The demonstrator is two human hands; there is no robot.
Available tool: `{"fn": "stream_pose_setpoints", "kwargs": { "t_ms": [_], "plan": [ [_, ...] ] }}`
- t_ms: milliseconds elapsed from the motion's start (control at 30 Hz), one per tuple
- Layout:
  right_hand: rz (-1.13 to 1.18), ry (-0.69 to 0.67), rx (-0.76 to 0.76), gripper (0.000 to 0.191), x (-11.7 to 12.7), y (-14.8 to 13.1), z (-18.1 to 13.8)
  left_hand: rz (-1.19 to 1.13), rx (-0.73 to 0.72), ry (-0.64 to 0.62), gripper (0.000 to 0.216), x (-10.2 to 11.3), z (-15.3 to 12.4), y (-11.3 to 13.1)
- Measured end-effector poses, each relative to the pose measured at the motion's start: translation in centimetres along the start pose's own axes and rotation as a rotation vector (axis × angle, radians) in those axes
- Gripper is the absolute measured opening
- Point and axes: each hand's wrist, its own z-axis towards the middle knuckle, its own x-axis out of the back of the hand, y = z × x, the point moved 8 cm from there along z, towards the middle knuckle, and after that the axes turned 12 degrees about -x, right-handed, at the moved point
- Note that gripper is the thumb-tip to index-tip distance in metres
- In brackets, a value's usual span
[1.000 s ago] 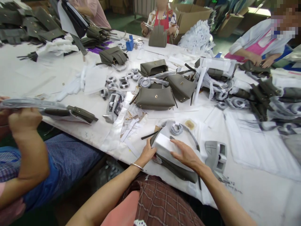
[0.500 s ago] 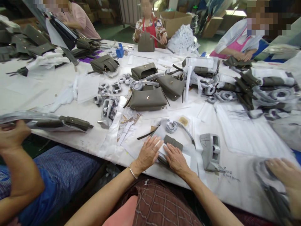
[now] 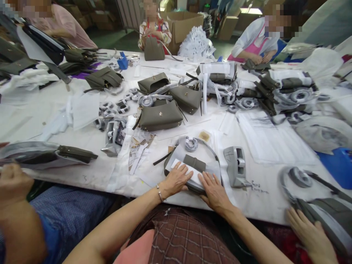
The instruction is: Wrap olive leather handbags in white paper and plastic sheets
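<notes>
A grey-green handbag (image 3: 194,162) lies flat near the table's front edge, partly covered by white wrapping paper (image 3: 192,175). My left hand (image 3: 176,179) rests on the paper with its fingers stretched flat. My right hand (image 3: 213,187) lies flat beside it, pressing the paper and the bag's lower edge. Neither hand grips anything. A coiled wrapped strap (image 3: 191,143) lies just beyond the bag.
A grey tape dispenser (image 3: 234,165) stands right of the bag. Several finished handbags (image 3: 161,115) and strap rolls fill the table's middle. A person's hand (image 3: 309,232) at the right and another's hand (image 3: 12,182) at the left hold wrapped bags. Other people work at the far side.
The bag went from lifted and tilted to lying flat on the table. Both my hands moved from its sides onto its top, fingers flat. The view shifted right.
</notes>
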Motion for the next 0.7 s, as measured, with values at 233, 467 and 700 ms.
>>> {"fn": "stream_pose_setpoints", "kwargs": {
  "t_ms": [233,467,700],
  "plan": [
    [0.011,0.098,0.08,0.066,-0.2,-0.8,1.0,0.149,-0.069,0.019,0.036,-1.7,1.3,1.0],
    [0.007,0.291,0.119,0.057,-1.3,-1.0,2.9,0.183,-0.039,0.126,0.041,-3.6,0.7,-1.3],
    [0.025,0.275,0.053,0.068,-2.2,-1.9,2.2,0.023,0.021,0.097,0.065,-6.9,-0.5,-1.7]
  ]
}}
